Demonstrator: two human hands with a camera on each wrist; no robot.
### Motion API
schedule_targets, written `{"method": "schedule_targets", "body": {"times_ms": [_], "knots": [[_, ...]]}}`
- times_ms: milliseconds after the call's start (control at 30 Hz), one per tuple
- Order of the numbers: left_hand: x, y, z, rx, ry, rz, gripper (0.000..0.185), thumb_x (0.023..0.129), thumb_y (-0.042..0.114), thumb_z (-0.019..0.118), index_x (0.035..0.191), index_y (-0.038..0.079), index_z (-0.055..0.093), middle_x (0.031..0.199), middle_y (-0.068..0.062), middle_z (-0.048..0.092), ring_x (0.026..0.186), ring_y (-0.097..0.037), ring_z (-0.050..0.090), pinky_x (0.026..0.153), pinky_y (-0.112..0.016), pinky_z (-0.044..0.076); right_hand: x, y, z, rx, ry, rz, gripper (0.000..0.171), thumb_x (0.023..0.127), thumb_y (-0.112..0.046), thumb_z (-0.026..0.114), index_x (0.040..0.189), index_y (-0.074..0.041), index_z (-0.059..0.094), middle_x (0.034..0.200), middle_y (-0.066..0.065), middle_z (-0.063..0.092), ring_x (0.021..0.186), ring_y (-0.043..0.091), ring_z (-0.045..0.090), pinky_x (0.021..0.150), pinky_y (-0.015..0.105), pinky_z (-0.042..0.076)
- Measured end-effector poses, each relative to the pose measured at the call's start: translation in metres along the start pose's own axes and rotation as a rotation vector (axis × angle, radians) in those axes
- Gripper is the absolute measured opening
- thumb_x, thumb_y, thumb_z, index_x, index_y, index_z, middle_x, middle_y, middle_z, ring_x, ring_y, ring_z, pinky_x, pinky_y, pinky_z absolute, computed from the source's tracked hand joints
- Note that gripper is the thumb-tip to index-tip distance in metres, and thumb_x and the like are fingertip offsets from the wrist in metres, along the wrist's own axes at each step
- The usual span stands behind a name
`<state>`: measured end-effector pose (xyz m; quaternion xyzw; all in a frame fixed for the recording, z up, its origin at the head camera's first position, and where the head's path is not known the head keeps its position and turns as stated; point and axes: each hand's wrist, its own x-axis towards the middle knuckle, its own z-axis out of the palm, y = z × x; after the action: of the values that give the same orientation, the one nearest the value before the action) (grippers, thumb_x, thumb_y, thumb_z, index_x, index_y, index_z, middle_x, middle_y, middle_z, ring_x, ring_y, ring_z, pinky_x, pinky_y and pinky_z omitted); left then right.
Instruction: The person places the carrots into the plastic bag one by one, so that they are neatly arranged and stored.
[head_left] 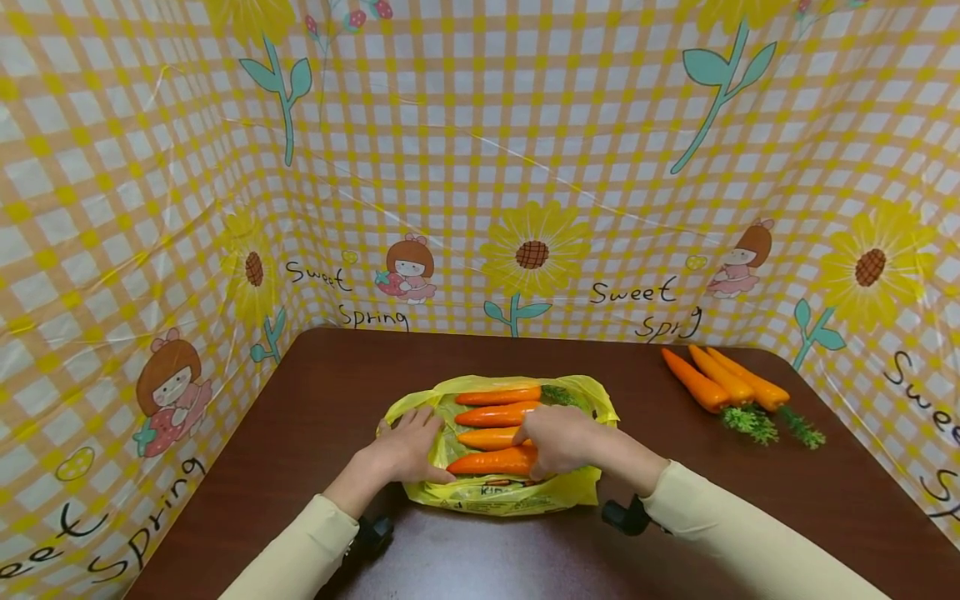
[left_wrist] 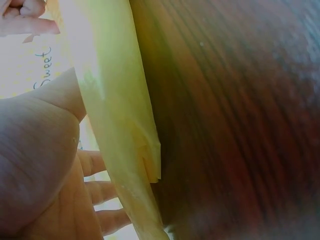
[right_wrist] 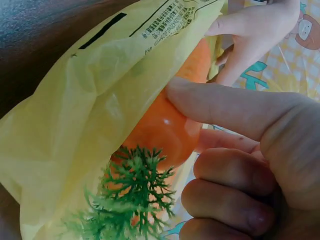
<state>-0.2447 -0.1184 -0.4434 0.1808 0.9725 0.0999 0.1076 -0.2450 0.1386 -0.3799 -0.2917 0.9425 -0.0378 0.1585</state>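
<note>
A yellow plastic bag [head_left: 517,497] lies on the table with its top spread wide, and several orange carrots [head_left: 491,415] lie side by side in it. My right hand [head_left: 562,437] reaches over the bag's right side and pinches the nearest carrot [right_wrist: 162,130] by its thick end, thumb and index finger on it, other fingers curled. Green leaves [right_wrist: 132,187] hang from that end in the right wrist view. At the bag's left side, my left hand [head_left: 405,446] rests against the rim with fingers spread; part of it is hidden behind the plastic in the left wrist view.
Three more carrots [head_left: 693,382] with green tops lie at the table's back right. The dark brown table [head_left: 322,392] is walled in by a yellow checked cloth [head_left: 450,167] at the back and both sides. A dark wrist camera [head_left: 626,517] hangs below each sleeve.
</note>
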Motion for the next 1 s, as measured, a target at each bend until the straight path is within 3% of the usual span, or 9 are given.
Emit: {"method": "schedule_targets", "body": {"times_ms": [167,433,533,633,833,1000], "knots": [[0.0004,-0.0004,0.0001,-0.004,-0.002,-0.006,0.094,0.080,0.065,0.075,0.151,0.013,0.043,0.163,-0.013,0.029,0.150,-0.036,0.028,0.107,-0.076,0.025,-0.0060,0.0021,-0.0009,-0.005,0.008,0.019,0.041,0.079,-0.018,0.084,0.119,-0.015,0.076,0.073,-0.007,0.059,0.060,0.012,0.036,0.052,0.030,0.026],[-0.0002,0.0005,0.0001,0.004,0.007,0.002,0.092,0.079,0.064,0.076,0.149,0.013,0.045,0.161,-0.014,0.032,0.148,-0.035,0.031,0.106,-0.076,0.027,-0.0085,0.0034,0.0008,0.029,0.041,0.015,0.039,0.081,-0.020,0.083,0.119,-0.016,0.076,0.051,-0.005,0.043,0.050,0.010,0.023,0.049,0.028,0.020],[-0.0002,0.0012,0.0000,-0.001,0.011,0.007,0.091,0.079,0.064,0.077,0.148,0.012,0.046,0.161,-0.014,0.033,0.148,-0.035,0.032,0.106,-0.076,0.027,-0.0082,0.0039,0.0014,0.058,0.054,0.020,0.035,0.082,-0.020,0.082,0.116,-0.015,0.076,0.052,-0.005,0.048,0.048,0.009,0.026,0.048,0.027,0.022],[-0.0007,0.0010,-0.0003,-0.007,0.011,0.009,0.091,0.079,0.063,0.077,0.148,0.012,0.046,0.161,-0.015,0.032,0.148,-0.036,0.031,0.106,-0.077,0.027,-0.0073,0.0048,0.0019,0.078,0.060,0.026,0.033,0.082,-0.019,0.082,0.114,-0.014,0.077,0.061,-0.005,0.058,0.049,0.009,0.034,0.047,0.027,0.026],[-0.0016,0.0001,-0.0004,-0.004,0.007,0.003,0.091,0.080,0.064,0.076,0.150,0.013,0.045,0.162,-0.014,0.031,0.149,-0.036,0.030,0.106,-0.077,0.027,-0.0042,0.0056,0.0049,0.087,0.045,0.046,0.031,0.082,-0.019,0.082,0.113,-0.015,0.077,0.095,-0.001,0.072,0.057,0.012,0.047,0.050,0.029,0.033],[-0.0017,0.0010,-0.0003,-0.014,0.011,0.011,0.091,0.080,0.062,0.076,0.149,0.012,0.045,0.161,-0.015,0.032,0.149,-0.037,0.031,0.106,-0.077,0.027,-0.0033,0.0047,0.0066,0.095,0.025,0.069,0.031,0.083,-0.020,0.082,0.114,-0.015,0.077,0.100,0.000,0.073,0.056,0.012,0.047,0.049,0.029,0.032]]}}
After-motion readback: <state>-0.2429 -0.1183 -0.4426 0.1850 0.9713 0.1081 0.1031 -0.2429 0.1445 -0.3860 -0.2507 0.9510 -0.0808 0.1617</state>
